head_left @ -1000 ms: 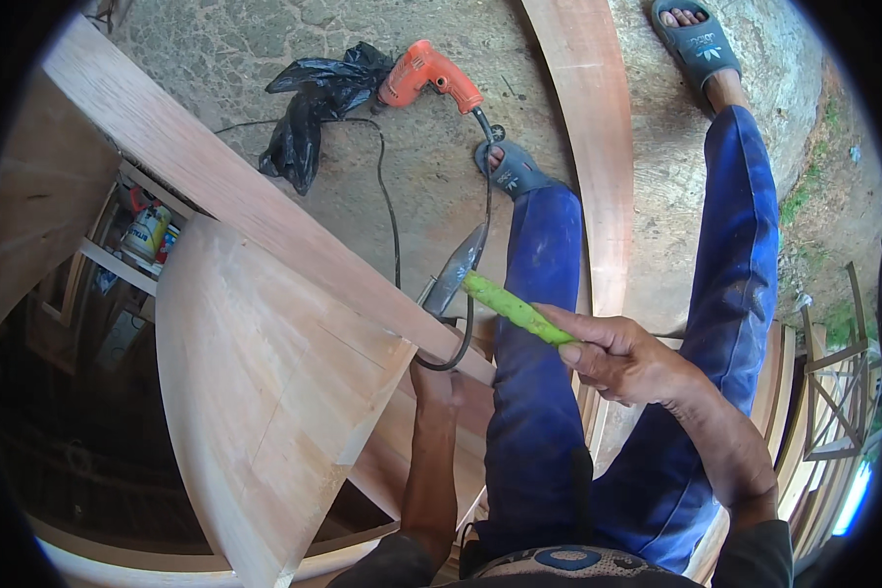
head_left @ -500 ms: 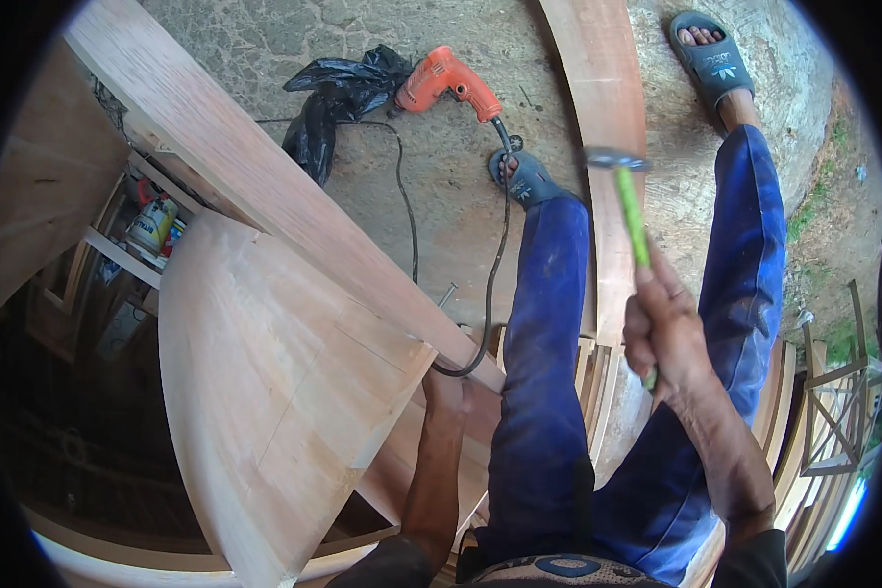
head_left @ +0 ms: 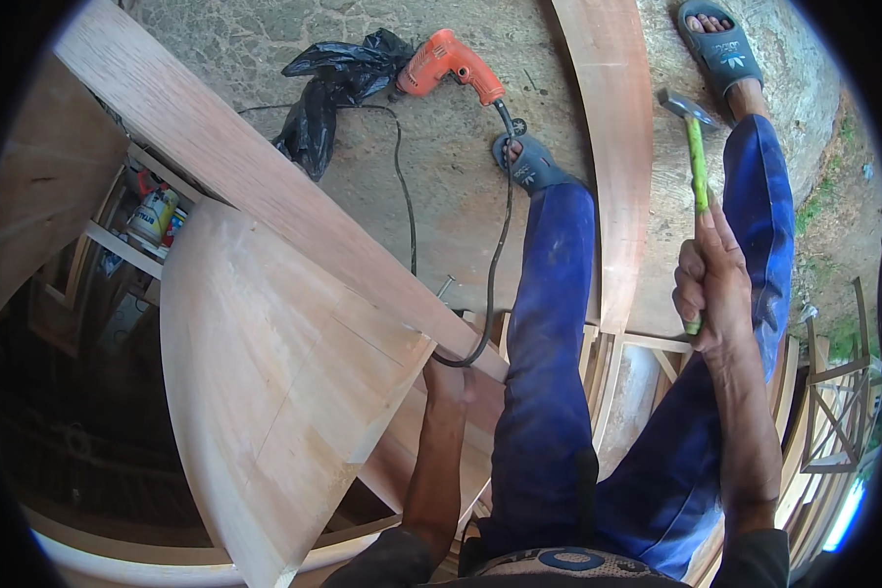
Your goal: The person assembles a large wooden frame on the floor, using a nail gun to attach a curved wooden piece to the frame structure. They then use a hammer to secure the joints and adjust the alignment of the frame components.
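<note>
My right hand [head_left: 720, 279] grips a hammer [head_left: 697, 167] by its bright green handle, the metal head up and away from me, over the floor beside my right leg. My left hand [head_left: 449, 380] reaches under the near end of a long wooden beam [head_left: 265, 201]; its fingers are hidden behind the wood. Past the beam's far edge, near that hand, a metal bolt or large nail [head_left: 447, 286] sticks out at a slant. A broad curved wooden panel [head_left: 274, 372] lies against the beam, its corner close to my left wrist.
An orange power drill [head_left: 451, 69] lies on the concrete beside a black plastic bag [head_left: 338, 93]. Its black cord [head_left: 501, 245] loops over the beam's near end. A curved plank [head_left: 617, 157] lies between my feet. Shelves with a yellow-and-white can [head_left: 153, 216] stand at left.
My right hand has swung the hammer to the right, away from the beam, and the hammer head is sharper now. My left hand stays at the beam's near end.
</note>
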`<control>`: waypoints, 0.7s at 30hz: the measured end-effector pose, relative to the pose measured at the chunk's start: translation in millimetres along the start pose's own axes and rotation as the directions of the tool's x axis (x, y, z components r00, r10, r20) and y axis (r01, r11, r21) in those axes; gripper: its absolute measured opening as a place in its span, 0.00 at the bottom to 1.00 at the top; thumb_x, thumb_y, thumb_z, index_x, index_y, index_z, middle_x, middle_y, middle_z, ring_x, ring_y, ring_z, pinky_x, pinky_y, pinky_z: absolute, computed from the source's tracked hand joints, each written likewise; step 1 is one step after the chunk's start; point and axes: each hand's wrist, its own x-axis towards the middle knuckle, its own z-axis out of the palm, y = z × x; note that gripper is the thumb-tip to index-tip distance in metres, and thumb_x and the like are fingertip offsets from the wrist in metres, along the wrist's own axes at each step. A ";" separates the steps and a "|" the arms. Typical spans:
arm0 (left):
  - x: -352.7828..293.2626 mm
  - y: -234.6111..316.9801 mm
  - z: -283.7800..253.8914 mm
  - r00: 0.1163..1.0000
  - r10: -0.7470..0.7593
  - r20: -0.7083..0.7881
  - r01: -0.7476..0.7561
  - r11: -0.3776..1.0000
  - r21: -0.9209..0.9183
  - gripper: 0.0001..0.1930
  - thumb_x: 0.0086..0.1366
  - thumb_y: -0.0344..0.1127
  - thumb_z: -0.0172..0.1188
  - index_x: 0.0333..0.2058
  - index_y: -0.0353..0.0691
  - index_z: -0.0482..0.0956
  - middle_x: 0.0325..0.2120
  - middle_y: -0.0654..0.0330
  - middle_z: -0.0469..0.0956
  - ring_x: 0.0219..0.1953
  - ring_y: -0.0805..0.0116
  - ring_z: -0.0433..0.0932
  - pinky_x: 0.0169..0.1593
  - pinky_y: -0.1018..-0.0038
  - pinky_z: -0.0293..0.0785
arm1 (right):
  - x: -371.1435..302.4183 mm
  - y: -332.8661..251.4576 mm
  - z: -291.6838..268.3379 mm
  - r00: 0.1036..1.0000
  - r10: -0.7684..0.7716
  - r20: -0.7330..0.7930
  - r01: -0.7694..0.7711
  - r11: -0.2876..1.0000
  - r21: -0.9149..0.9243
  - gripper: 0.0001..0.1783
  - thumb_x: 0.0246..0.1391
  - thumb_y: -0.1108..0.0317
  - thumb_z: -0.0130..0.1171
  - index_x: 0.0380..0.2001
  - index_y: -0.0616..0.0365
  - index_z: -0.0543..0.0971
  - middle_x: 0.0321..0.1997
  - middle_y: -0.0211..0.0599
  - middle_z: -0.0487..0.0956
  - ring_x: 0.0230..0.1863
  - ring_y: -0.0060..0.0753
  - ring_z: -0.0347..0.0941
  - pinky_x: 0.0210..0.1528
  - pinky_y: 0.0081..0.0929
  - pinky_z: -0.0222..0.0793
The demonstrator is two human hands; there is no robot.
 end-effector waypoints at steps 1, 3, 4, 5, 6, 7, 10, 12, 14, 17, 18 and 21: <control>0.4 -5.4 -5.0 1.000 -0.007 -0.019 0.007 1.000 -0.011 0.17 0.70 0.49 0.54 0.25 0.47 0.67 0.18 0.61 0.71 0.20 0.62 0.74 0.28 0.62 0.79 | 8.5 8.3 5.2 0.980 -0.045 -0.192 0.070 0.990 0.123 0.28 0.72 0.58 0.44 0.72 0.43 0.57 0.15 0.18 0.59 0.09 0.10 0.50 0.07 0.16 0.54; 9.5 -5.8 4.7 1.000 -0.007 -0.028 0.006 0.999 -0.042 0.17 0.70 0.49 0.54 0.25 0.47 0.67 0.17 0.61 0.70 0.20 0.62 0.74 0.28 0.62 0.79 | -40.6 12.1 24.6 0.913 0.350 0.210 -0.274 0.906 -0.323 0.30 0.71 0.60 0.47 0.73 0.44 0.56 0.15 0.20 0.59 0.10 0.13 0.51 0.08 0.15 0.52; 3.5 -3.1 9.8 0.999 -0.027 -0.023 0.026 0.999 -0.047 0.17 0.70 0.49 0.53 0.26 0.47 0.67 0.17 0.61 0.70 0.20 0.62 0.74 0.28 0.62 0.79 | -42.3 8.2 17.7 0.925 0.315 0.215 -0.239 0.918 -0.317 0.30 0.71 0.61 0.47 0.73 0.44 0.56 0.15 0.20 0.59 0.10 0.13 0.51 0.09 0.15 0.52; -5.0 2.0 8.7 0.999 -0.040 0.006 0.040 0.999 -0.033 0.17 0.70 0.49 0.53 0.26 0.47 0.66 0.17 0.61 0.70 0.20 0.62 0.74 0.28 0.62 0.79 | -42.4 7.7 5.3 0.930 0.290 0.226 -0.213 0.927 -0.309 0.29 0.71 0.61 0.46 0.73 0.44 0.57 0.15 0.20 0.59 0.10 0.13 0.51 0.09 0.15 0.52; -5.7 6.6 12.2 0.999 -0.029 0.035 0.030 0.999 -0.030 0.17 0.70 0.50 0.53 0.26 0.46 0.66 0.17 0.61 0.70 0.19 0.61 0.74 0.27 0.61 0.79 | -32.1 3.1 -5.9 0.932 0.253 0.257 -0.169 0.936 -0.308 0.29 0.72 0.62 0.46 0.72 0.45 0.57 0.15 0.20 0.60 0.10 0.13 0.51 0.09 0.15 0.52; -4.9 9.0 13.6 0.998 -0.018 0.063 0.020 0.999 -0.027 0.17 0.70 0.50 0.53 0.26 0.46 0.66 0.17 0.60 0.70 0.19 0.61 0.74 0.27 0.61 0.79 | -20.9 -1.8 -11.0 0.933 0.217 0.288 -0.126 0.944 -0.305 0.28 0.72 0.62 0.46 0.72 0.45 0.57 0.15 0.20 0.60 0.10 0.13 0.51 0.09 0.14 0.52; -1.4 3.4 6.7 0.999 -0.013 0.051 0.013 1.000 0.006 0.18 0.70 0.50 0.52 0.25 0.46 0.66 0.17 0.60 0.69 0.19 0.62 0.73 0.27 0.62 0.79 | 7.3 -3.6 -6.2 0.999 -0.008 0.046 0.011 0.997 -0.076 0.28 0.72 0.61 0.44 0.72 0.48 0.57 0.15 0.19 0.60 0.10 0.12 0.50 0.09 0.14 0.53; 4.0 -3.5 1.4 0.999 0.004 0.039 -0.004 1.000 -0.004 0.18 0.70 0.49 0.53 0.25 0.46 0.66 0.17 0.61 0.68 0.19 0.62 0.73 0.27 0.62 0.79 | -7.1 -3.6 -2.3 0.972 0.096 0.215 -0.048 0.974 -0.221 0.29 0.71 0.61 0.46 0.72 0.47 0.57 0.16 0.18 0.60 0.11 0.12 0.51 0.10 0.14 0.54; 1.4 -2.5 1.8 0.999 -0.004 0.038 0.005 1.000 -0.017 0.18 0.70 0.49 0.53 0.24 0.46 0.66 0.17 0.62 0.68 0.19 0.63 0.73 0.27 0.62 0.79 | -24.4 -2.0 -0.4 0.906 0.224 0.359 -0.084 0.927 -0.366 0.30 0.70 0.61 0.49 0.72 0.45 0.57 0.17 0.18 0.60 0.12 0.11 0.52 0.11 0.14 0.55; -6.3 9.4 12.1 0.999 -0.047 0.012 0.048 0.998 -0.034 0.17 0.70 0.48 0.54 0.24 0.46 0.67 0.17 0.62 0.69 0.20 0.63 0.74 0.28 0.62 0.80 | -1.2 -7.0 -7.6 0.995 0.022 0.096 -0.015 0.997 -0.072 0.31 0.72 0.59 0.45 0.73 0.49 0.53 0.16 0.19 0.61 0.09 0.12 0.52 0.07 0.15 0.53; -6.5 10.1 15.1 0.998 -0.052 -0.036 0.050 0.998 -0.041 0.17 0.70 0.48 0.54 0.24 0.46 0.68 0.17 0.62 0.69 0.20 0.63 0.74 0.28 0.61 0.80 | 2.1 2.7 2.7 1.000 -0.009 -0.017 0.009 1.000 -0.015 0.31 0.72 0.59 0.44 0.73 0.48 0.52 0.16 0.20 0.61 0.09 0.13 0.52 0.07 0.15 0.53; 7.5 0.8 11.0 0.999 -0.027 -0.039 0.026 0.999 -0.024 0.18 0.69 0.49 0.55 0.24 0.47 0.67 0.17 0.63 0.70 0.20 0.63 0.75 0.28 0.61 0.80 | -34.0 12.4 21.7 0.931 0.209 0.300 -0.102 0.936 -0.337 0.30 0.71 0.63 0.46 0.73 0.45 0.55 0.17 0.19 0.61 0.12 0.13 0.53 0.09 0.16 0.53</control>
